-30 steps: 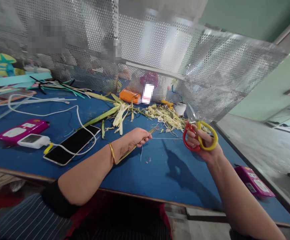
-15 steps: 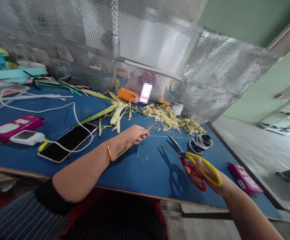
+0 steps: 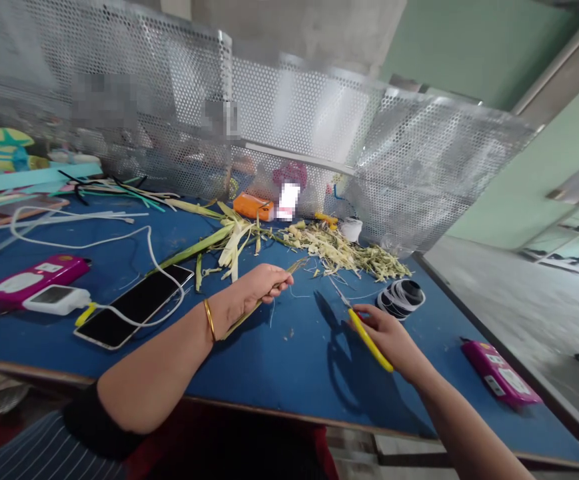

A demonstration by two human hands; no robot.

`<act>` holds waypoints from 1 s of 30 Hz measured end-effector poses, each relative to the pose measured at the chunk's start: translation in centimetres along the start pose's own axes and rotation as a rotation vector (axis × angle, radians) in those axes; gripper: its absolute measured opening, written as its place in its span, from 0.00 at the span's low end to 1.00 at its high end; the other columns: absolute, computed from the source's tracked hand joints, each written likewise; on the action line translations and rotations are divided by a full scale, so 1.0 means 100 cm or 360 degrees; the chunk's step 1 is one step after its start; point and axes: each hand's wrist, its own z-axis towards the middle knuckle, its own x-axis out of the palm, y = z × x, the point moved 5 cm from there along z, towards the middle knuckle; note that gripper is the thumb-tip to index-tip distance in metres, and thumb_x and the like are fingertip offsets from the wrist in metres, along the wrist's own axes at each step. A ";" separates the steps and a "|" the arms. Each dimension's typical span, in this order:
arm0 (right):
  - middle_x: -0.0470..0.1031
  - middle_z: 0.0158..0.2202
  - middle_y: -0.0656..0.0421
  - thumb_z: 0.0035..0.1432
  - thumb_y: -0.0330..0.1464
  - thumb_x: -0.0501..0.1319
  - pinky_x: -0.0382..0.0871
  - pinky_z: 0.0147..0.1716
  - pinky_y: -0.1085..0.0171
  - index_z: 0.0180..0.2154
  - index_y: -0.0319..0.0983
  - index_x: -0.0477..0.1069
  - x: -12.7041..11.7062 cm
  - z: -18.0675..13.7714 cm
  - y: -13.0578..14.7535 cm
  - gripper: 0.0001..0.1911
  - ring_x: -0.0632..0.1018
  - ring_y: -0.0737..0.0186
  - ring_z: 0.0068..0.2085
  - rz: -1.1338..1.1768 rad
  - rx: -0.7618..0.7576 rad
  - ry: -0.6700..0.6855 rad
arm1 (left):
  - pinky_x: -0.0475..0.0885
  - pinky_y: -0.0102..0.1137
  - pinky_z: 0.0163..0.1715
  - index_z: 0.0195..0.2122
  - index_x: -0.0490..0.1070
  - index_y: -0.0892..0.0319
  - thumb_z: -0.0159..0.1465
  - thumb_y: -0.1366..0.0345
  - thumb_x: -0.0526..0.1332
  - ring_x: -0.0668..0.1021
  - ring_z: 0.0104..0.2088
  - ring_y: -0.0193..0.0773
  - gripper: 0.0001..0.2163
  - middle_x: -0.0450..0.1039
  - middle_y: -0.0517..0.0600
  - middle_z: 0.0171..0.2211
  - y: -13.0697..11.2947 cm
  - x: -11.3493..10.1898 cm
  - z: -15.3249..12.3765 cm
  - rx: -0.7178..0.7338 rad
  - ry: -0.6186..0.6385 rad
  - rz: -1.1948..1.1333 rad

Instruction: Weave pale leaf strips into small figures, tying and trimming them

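Observation:
My left hand (image 3: pixel 268 283), with a gold bangle on its wrist, is closed around a thin bundle of dried corn husk strips (image 3: pixel 296 265). The bundle's ends stick out past the fingers and below the palm. Beside those fingers a fine white thread (image 3: pixel 299 296) curls slack on the table. In my right hand (image 3: pixel 382 333) is a pair of scissors (image 3: pixel 372 341), turned edge-on so that mainly the yellow handle shows. The blades point up and away, a little short of the husk scraps. Just beyond that hand stands a thread spool (image 3: pixel 402 298) with white thread on a dark core.
Pale husk scraps (image 3: pixel 336 247) and longer green husk leaves (image 3: pixel 209 243) lie across the back of the blue table (image 3: pixel 279 373). A phone (image 3: pixel 134 307), a white cable (image 3: pixel 152 250) and a magenta pack (image 3: pixel 36 280) are at left. Another magenta pack (image 3: pixel 500 373) lies at right. A perforated metal screen (image 3: pixel 299 100) rises behind.
The scissors have turned from showing both handles to edge-on, and my right hand has shifted left. The thread that ran straight toward the spool is now slack. My left hand still grips the husk bundle.

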 end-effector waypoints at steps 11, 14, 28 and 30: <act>0.76 0.33 0.52 0.56 0.37 0.59 0.62 0.27 0.61 0.38 0.39 0.75 -0.010 -0.023 0.018 0.12 0.78 0.50 0.33 -0.1579 -0.0350 0.0032 | 0.43 0.27 0.17 0.26 0.66 0.61 0.63 0.64 0.57 0.54 0.17 0.24 0.09 0.57 0.43 0.21 -0.028 0.009 -0.010 0.0129 0.0233 0.0033; 0.75 0.34 0.55 0.57 0.37 0.58 0.63 0.29 0.61 0.38 0.42 0.76 -0.007 -0.007 0.058 0.11 0.76 0.55 0.32 -0.1077 -0.0612 0.0004 | 0.45 0.27 0.17 0.28 0.67 0.61 0.62 0.62 0.58 0.55 0.17 0.25 0.09 0.57 0.43 0.22 -0.036 0.022 -0.011 0.0197 0.0354 0.0140; 0.70 0.21 0.64 0.49 0.36 0.69 0.61 0.24 0.68 0.31 0.38 0.75 0.051 0.045 0.089 0.09 0.68 0.70 0.22 0.1236 -0.0462 0.0201 | 0.47 0.27 0.19 0.28 0.69 0.62 0.61 0.59 0.58 0.57 0.18 0.26 0.12 0.60 0.42 0.21 -0.020 0.030 -0.005 0.0136 0.0338 0.0267; 0.72 0.22 0.63 0.50 0.36 0.69 0.61 0.24 0.68 0.29 0.38 0.75 0.049 0.045 0.085 0.08 0.68 0.70 0.23 0.1198 -0.0458 0.0192 | 0.47 0.27 0.19 0.28 0.70 0.62 0.62 0.59 0.58 0.57 0.18 0.26 0.11 0.60 0.42 0.20 -0.017 0.032 -0.004 0.0110 0.0366 0.0267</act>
